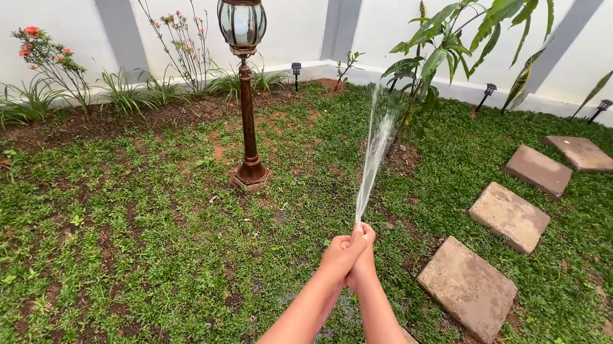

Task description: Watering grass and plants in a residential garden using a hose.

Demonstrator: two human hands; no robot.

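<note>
My left hand (339,254) and right hand (364,260) are pressed together, fingers clamped on a hidden hose end. The water jet (374,153) leaves the fingertips straight ahead, its long axis aimed at the sapling (437,47) beyond.

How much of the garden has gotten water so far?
Done: hard to tell; the grass shows no clear wet patches. In hand: the left hand and right hand are pressed together around something hidden, and a water jet shoots toward the young tree. Left: the flowers by the wall and the lamp post area are outside the jet.
</note>
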